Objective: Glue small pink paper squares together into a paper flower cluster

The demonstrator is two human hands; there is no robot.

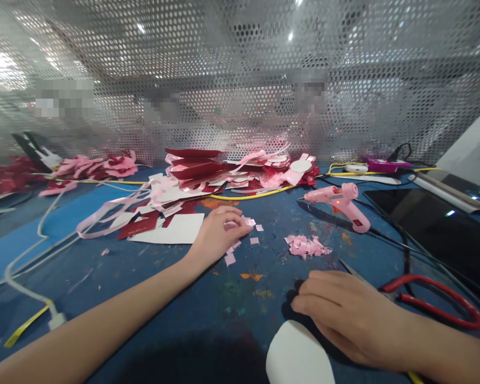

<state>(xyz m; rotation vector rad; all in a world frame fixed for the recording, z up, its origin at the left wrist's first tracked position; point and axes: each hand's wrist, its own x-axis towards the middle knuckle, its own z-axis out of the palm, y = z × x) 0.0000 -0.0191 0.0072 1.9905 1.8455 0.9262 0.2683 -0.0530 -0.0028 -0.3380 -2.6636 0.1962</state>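
Note:
My left hand (218,234) reaches to the middle of the table, thumb and fingers pinched at a small pink ribbon piece (248,221). More cut pink squares (230,260) lie under and beside it. My right hand (340,309) rests back up on the table, fingers curled together; its palm side is hidden. Just in front of it is a white rounded card (298,354). Red-handled scissors (440,304) lie to its right, partly behind the wrist. Beyond it sit a heap of crumpled pink pieces (306,246) and a pink glue gun (340,202).
A pile of pink and dark red ribbons and cards (200,170) stands at the back, with white card (172,229) before it. A black glass panel (436,224) lies right. White cables (44,240) cross the left; perforated metal (240,69) closes off the back.

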